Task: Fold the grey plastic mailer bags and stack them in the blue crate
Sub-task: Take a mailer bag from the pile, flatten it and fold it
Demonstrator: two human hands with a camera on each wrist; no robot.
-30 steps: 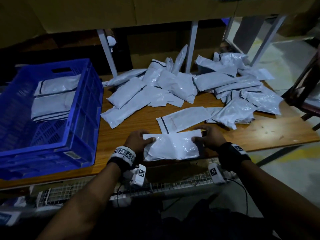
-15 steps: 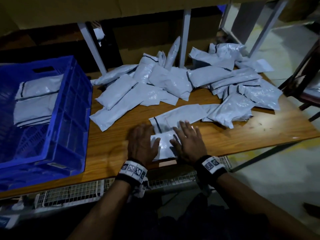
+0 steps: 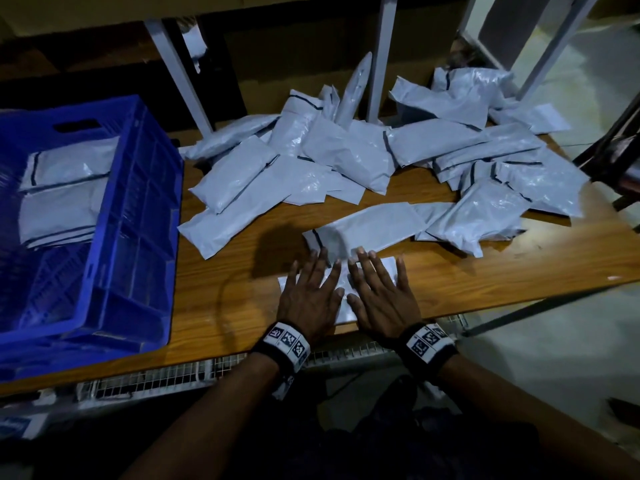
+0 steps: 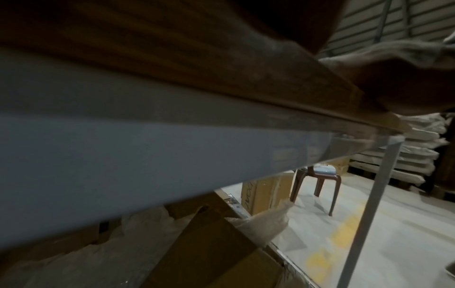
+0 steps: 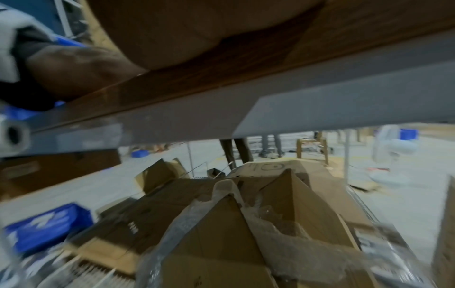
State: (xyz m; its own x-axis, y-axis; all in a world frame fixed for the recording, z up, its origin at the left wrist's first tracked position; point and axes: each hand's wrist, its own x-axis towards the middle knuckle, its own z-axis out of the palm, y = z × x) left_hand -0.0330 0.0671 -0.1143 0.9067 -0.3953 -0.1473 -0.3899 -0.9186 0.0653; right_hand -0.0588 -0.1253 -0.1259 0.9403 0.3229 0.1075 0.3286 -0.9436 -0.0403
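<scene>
Both the left hand point(image 3: 309, 299) and right hand point(image 3: 379, 299) lie flat, fingers spread, pressing the folded mailer point(image 3: 341, 289) at the table point(image 3: 485, 275) near edge; the blue crate point(image 3: 138, 209) lies at nine o'clock, nearer the left hand.

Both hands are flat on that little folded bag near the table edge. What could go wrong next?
The folded bag is slick plastic, so it may spring open once the left hand and right hand lift. It lies at the table edge and could slide off. The long bag at the fingertips could get dragged along.
</scene>
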